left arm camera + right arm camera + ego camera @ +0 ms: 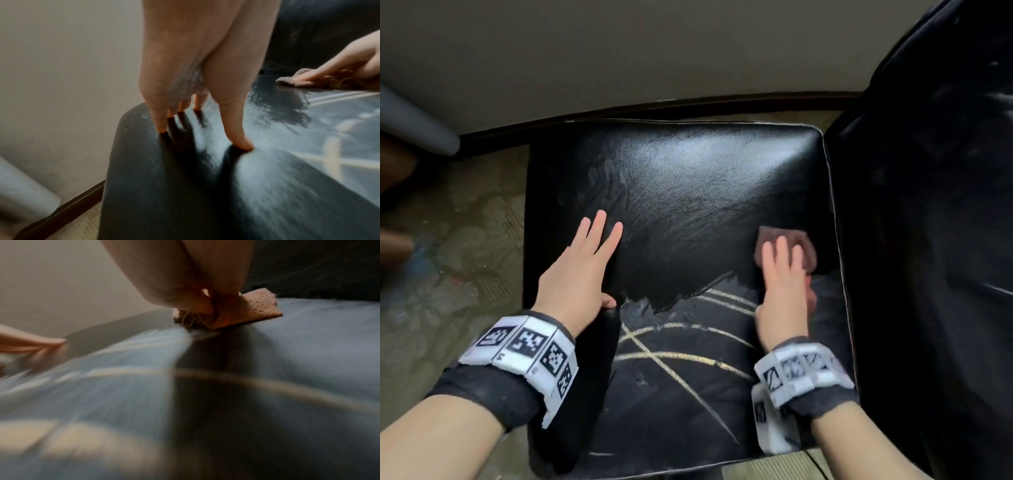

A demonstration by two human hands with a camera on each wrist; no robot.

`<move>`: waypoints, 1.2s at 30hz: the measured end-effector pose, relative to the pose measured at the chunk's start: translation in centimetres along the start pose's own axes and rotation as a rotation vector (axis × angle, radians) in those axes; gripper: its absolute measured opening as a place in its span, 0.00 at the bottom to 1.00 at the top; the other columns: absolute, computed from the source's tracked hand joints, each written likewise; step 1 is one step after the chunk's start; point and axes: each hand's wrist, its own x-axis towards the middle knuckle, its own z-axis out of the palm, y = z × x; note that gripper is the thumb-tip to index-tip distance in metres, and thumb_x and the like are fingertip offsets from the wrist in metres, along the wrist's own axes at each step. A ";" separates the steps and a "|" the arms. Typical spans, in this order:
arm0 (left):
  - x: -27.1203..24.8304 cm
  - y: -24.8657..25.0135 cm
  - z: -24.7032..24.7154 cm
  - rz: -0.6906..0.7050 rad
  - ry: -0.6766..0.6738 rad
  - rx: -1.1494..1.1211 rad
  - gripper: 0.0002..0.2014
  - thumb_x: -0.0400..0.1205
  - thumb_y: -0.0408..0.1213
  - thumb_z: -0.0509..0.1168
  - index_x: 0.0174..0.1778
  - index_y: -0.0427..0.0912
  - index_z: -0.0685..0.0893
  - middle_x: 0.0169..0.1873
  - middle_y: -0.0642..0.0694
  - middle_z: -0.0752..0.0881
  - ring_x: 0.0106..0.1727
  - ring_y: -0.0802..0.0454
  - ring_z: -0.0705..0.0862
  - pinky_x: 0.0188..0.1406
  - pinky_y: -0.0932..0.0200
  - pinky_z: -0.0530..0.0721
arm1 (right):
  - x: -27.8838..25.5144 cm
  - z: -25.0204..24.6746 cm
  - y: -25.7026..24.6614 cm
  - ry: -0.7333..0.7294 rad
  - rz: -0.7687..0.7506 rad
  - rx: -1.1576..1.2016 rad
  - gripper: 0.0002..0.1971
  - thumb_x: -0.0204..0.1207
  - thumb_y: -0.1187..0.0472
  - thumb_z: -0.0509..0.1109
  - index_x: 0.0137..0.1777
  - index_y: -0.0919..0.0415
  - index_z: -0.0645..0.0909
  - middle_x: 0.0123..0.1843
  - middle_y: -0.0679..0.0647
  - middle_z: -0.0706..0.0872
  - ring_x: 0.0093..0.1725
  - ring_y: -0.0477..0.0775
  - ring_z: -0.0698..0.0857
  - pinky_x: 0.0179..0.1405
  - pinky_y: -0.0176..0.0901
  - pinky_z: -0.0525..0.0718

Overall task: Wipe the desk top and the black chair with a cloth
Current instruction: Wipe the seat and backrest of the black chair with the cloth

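Note:
The black chair's glossy seat (688,178) fills the head view, and its backrest (928,205) rises at the right. My left hand (582,270) lies flat on the seat's left side, fingers straight, with the thumb (236,129) pressing into the cushion. My right hand (782,274) presses a pinkish-brown cloth (801,240) onto the seat's right side, near the backrest. Its fingers lie straight over the cloth (298,80). In the right wrist view the cloth (257,305) is bunched under the palm (185,272). Motion blurs the right hand.
Pale scratch lines (671,356) cross the near half of the seat. Patterned carpet (465,240) lies to the left. A beige wall (619,51) with a dark baseboard (654,109) runs behind the chair. A grey rounded object (414,123) sits at far left.

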 end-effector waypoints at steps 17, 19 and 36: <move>-6.7 -3.4 4.4 0.132 -0.060 -0.036 0.64 0.67 0.52 0.78 0.81 0.48 0.31 0.76 0.50 0.23 0.81 0.53 0.31 0.80 0.59 0.58 | -8.4 6.4 -11.1 0.120 -0.554 0.224 0.32 0.68 0.66 0.69 0.73 0.61 0.66 0.78 0.61 0.65 0.78 0.65 0.56 0.70 0.61 0.58; -8.0 -3.8 5.1 0.112 -0.064 -0.028 0.64 0.68 0.52 0.77 0.78 0.49 0.28 0.74 0.51 0.21 0.79 0.55 0.29 0.80 0.60 0.58 | -10.3 8.4 -12.4 0.199 -0.728 0.136 0.20 0.78 0.60 0.58 0.70 0.59 0.71 0.75 0.59 0.73 0.77 0.63 0.61 0.72 0.59 0.55; -11.1 -2.4 8.6 -0.087 -0.047 -0.181 0.60 0.68 0.39 0.79 0.83 0.47 0.39 0.82 0.49 0.33 0.83 0.53 0.37 0.76 0.58 0.63 | -11.7 7.8 -12.3 -0.098 -0.902 0.189 0.20 0.74 0.62 0.60 0.63 0.69 0.82 0.67 0.68 0.80 0.67 0.77 0.76 0.66 0.72 0.72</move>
